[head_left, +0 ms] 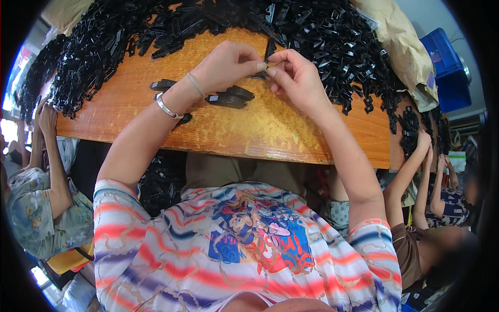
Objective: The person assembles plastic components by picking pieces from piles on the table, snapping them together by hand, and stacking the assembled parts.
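My left hand (231, 65) and my right hand (299, 80) meet above the wooden table (291, 138). Both are closed, with thumbs and fingertips pinching at one spot. Between them shows part of a slim black plastic piece (258, 76), mostly covered by my fingers. Its exact kind is too small to tell. Below my left wrist lie a few longer, curved black plastic pieces (231, 97), side by side. Another dark piece (163, 85) rests left of that wrist, partly covered by my forearm.
Large heaps of black plastic parts (332, 47) cover the far side and both ends of the table. A brown paper sack (400, 47) and a blue bin (447, 67) stand at the right. Other people's hands (423, 141) work at the right end; another person (47, 203) sits left.
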Tool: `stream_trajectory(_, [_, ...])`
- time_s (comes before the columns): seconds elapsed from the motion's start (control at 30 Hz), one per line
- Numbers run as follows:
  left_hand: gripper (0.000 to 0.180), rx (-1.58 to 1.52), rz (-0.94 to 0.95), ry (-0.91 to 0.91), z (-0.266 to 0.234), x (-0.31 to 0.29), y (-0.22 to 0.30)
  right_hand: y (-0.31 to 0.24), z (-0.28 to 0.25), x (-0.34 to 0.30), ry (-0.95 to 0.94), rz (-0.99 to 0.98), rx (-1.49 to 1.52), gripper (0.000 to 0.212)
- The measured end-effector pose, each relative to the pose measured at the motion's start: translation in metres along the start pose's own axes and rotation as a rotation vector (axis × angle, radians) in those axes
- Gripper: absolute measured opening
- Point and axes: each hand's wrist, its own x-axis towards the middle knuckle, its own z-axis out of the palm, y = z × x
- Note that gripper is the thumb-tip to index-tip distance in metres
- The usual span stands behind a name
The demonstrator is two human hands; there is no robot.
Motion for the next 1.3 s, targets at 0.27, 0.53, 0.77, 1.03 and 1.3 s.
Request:
stream_trajectory(0.27, [0.025, 0.229, 0.025, 0.135, 0.003, -0.003, -0.012, 0.024, 0.006, 0.002, 0.196, -0.437, -0.600, 0.030])
stream_trajectory(0.53, [0.020, 0.502, 0.153, 0.096, -0.006, -0.004, -0.039, 0.045, -0.001, 0.016, 0.132, -0.279, -0.580, 0.026])
stream_trajectory(0.77, [0.020, 0.498, 0.212, 0.108, 0.000, -0.001, -0.042, 0.050, -0.002, 0.027, 0.112, -0.301, -0.519, 0.025])
stream_trajectory(1.03, [0.019, 0.498, 0.228, -0.076, -0.010, 0.002, -0.037, 0.042, 0.012, 0.015, 0.093, -0.440, -0.657, 0.026])
stream_trajectory(1.3, [0.031, 0.501, 0.240, 0.053, 0.002, 0.052, -0.013, 0.027, -0.063, 0.004, 0.154, -0.325, -1.017, 0.021])
